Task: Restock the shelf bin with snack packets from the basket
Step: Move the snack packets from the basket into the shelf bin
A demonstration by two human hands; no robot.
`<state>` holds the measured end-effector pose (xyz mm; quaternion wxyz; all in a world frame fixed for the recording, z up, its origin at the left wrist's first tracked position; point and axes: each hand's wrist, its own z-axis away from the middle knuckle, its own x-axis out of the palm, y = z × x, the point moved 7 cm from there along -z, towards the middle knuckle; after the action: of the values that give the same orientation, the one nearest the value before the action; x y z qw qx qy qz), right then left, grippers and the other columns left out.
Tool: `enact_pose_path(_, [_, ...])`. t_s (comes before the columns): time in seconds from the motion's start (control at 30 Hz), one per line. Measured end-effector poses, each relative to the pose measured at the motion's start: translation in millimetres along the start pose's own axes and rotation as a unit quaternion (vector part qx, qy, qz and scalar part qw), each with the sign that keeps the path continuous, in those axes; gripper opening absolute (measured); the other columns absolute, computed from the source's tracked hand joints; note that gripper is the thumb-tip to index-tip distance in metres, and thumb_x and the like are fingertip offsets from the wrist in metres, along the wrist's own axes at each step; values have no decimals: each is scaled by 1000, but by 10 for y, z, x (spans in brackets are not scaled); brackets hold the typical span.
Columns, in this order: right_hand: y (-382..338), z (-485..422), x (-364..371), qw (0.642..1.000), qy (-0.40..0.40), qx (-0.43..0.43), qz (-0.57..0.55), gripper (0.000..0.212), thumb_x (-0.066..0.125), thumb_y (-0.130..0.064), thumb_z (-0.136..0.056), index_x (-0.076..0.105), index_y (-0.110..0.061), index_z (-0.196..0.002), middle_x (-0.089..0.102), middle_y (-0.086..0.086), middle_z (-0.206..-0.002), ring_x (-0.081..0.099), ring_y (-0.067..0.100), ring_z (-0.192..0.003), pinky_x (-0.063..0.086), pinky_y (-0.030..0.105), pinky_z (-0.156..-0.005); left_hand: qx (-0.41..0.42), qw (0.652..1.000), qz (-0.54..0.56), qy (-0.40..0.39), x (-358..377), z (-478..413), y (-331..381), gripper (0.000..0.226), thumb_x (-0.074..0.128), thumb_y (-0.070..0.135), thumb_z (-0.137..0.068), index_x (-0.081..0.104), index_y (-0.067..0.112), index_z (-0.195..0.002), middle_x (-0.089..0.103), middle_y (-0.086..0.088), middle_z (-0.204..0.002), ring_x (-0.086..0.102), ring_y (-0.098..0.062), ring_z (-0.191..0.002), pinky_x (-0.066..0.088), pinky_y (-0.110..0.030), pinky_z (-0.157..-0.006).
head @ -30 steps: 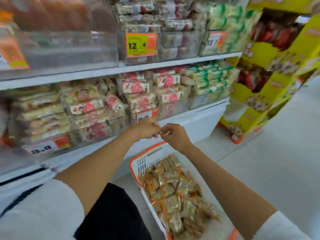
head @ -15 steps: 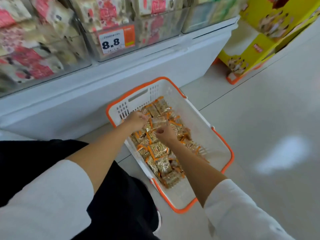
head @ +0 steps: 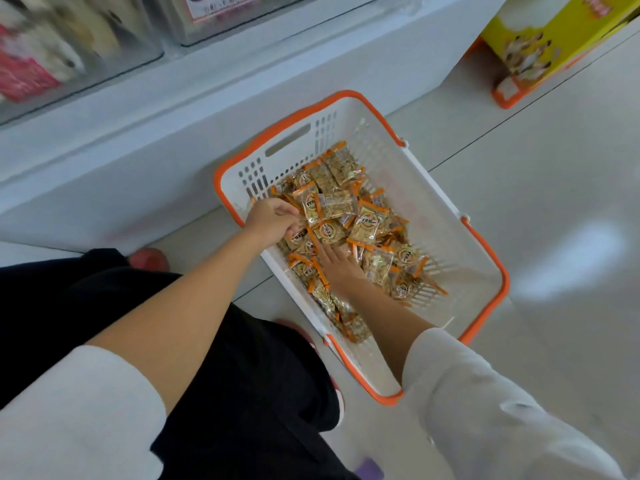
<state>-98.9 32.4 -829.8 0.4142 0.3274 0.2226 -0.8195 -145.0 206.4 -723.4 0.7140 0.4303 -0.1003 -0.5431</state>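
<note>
The basket [head: 443,237] sits on the floor [head: 554,168], and it has a big heap of packets [head: 367,226] in it. That means a lot of the job is left to do. The bins [head: 86,46] are up on the shelf, past the far end of the basket, and they look blurry, so I cannot tell how full they are. No packet is on its way up right now. Both hands are down in the basket, a little apart. The left hand [head: 273,220] is at the left side of the basket, and its fingers curl round a packet at the edge of the heap. The right hand [head: 337,263] lies on the heap nearer the close end of the basket. Its fingers go in under the packets, so I cannot tell if it holds one. A second ago both hands were up high above the basket, close together by the shelf. Now they have come down into the heap and moved apart.
</note>
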Motion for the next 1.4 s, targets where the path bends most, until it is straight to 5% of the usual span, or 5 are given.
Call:
enact_pose_path(0.33, [88, -23, -395, 986, 145, 35, -67, 13, 56, -16, -93, 61, -15, -105, 57, 5, -112, 50, 24, -112, 40, 39, -102, -40, 997, 71, -16, -94, 99, 44, 18, 60, 0, -91, 65, 2, -107, 68, -18, -89, 63, -18, -70, 58, -27, -71])
enact_pose_path(0.43, [170, 58, -843, 920, 165, 73, -347, 23, 68, -26, -88, 49, -19, -77, 51, -4, -71, 51, 15, -67, 42, 28, -61, -50, 995, 91, -9, -238, 147, 199, 16, 58, 0, -93, 65, 2, -107, 67, -14, -90, 64, -17, -69, 58, -26, -64])
enact_pose_path(0.6, [-16, 300, -1970, 805, 207, -8, -555, 34, 84, -23, -76, 53, -8, -74, 52, 11, -68, 53, 19, -62, 49, 30, -58, 16, 997, 67, 27, -727, 264, 781, 22, 60, 13, -94, 65, 11, -116, 63, -6, -98, 60, -15, -83, 55, -25, -68])
enact_pose_path(1.03, [-1047, 1458, -4084, 785, 256, -206, -524, 27, 76, -5, -82, 49, -7, -78, 46, 7, -64, 55, 22, -76, 56, 40, -89, 181, 961, 129, 162, -2255, 1419, 2202, 16, 69, 8, -89, 68, -3, -100, 59, -9, -71, 55, -8, -49, 49, -18, -49])
enact_pose_path(1.4, [-1968, 2291, -5419, 736, 339, -292, -508, 18, 76, 0, -80, 59, 2, -85, 58, 1, -55, 64, 8, -54, 58, 24, -61, 324, 904, 68, 270, -3613, 2634, 3099, 10, 68, 9, -90, 70, 2, -96, 65, -9, -88, 62, -15, -75, 56, -17, -63])
